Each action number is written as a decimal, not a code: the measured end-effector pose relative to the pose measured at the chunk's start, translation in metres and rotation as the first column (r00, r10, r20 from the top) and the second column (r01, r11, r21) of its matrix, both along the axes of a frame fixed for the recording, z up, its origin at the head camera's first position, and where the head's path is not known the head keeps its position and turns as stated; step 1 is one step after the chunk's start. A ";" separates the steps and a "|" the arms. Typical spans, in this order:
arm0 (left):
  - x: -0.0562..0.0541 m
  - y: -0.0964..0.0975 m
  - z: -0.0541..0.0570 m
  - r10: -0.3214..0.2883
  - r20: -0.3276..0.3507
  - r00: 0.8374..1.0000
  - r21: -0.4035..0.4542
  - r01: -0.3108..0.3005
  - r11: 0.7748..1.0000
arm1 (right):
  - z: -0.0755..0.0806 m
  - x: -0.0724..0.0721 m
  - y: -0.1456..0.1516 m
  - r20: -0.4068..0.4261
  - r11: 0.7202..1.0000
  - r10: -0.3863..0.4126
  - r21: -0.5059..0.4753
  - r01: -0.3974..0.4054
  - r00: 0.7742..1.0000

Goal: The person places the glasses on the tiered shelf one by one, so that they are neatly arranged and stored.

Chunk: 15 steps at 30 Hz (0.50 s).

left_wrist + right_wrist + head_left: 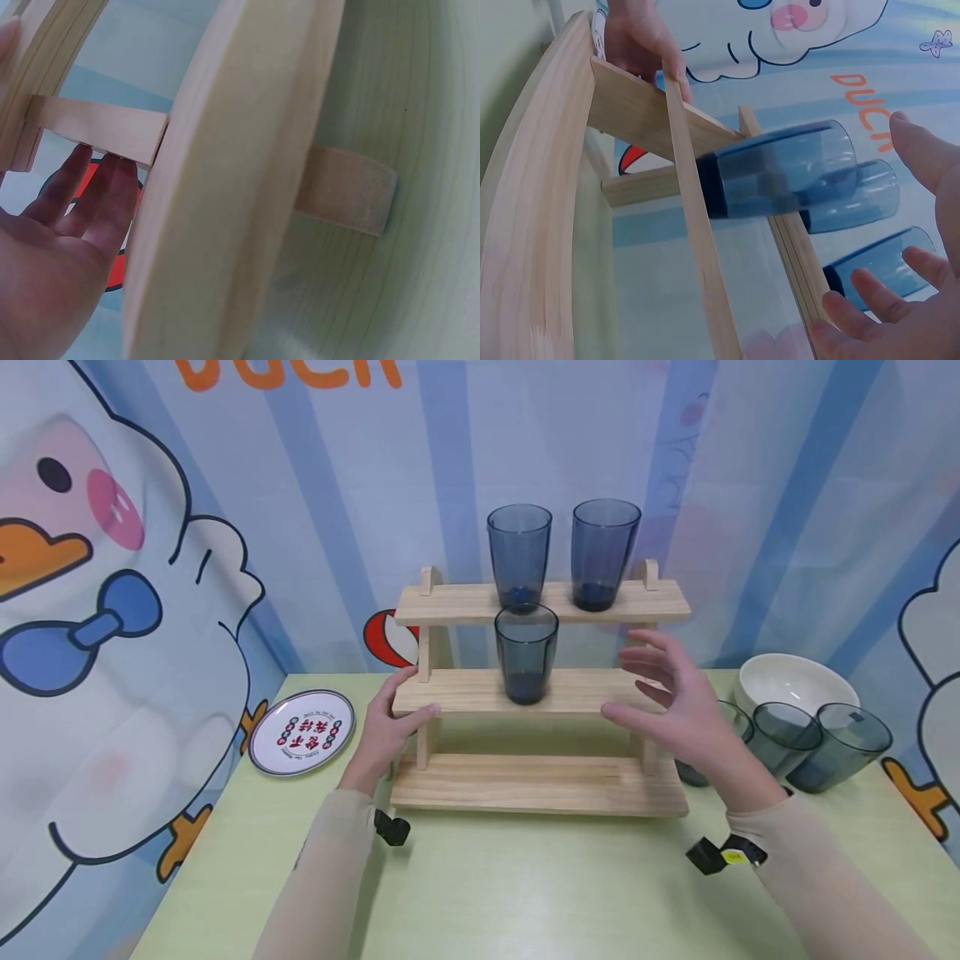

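Note:
A three-tier wooden shelf rack (540,785) stands on the table. My left hand (387,724) grips the left end of its middle board; in the left wrist view its fingertips (112,169) touch a wooden upright. My right hand (678,702), fingers apart and holding nothing, hovers by the board's right end. On the middle board one blue-grey glass tumbler (527,656) stands upright, left of my right hand. Two more tumblers, a left one (520,556) and a right one (606,553), stand on the top board. The bottom board carries nothing.
Right of the rack, several similar tumblers (840,747) stand close together, one partly behind my right hand, beside a white bowl (795,685). On the left, a white plate (302,732) with a dark rim lies on the green table (540,885). A printed cloth (337,485) hangs behind.

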<state>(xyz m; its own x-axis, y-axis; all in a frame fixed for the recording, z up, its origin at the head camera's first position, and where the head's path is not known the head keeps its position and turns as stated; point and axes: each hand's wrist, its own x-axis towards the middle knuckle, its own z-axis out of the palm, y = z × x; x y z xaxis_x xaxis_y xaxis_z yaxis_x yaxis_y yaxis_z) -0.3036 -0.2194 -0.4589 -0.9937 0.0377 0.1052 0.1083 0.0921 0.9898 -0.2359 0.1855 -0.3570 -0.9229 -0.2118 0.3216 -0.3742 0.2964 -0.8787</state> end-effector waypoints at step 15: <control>-0.001 0.000 -0.003 0.001 -0.032 0.999 -0.029 -0.002 1.000 | -0.003 0.018 0.060 -0.084 0.988 -0.099 0.109 0.108 0.992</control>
<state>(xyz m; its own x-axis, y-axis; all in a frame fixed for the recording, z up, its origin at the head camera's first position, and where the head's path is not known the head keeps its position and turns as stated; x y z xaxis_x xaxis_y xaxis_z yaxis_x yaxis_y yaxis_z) -0.3049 -0.2191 -0.4618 -0.9899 0.0395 0.1359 0.1397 0.1213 0.9827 -0.2184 0.2455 -0.3602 -0.9148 -0.1554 0.3728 -0.4023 0.4332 -0.8065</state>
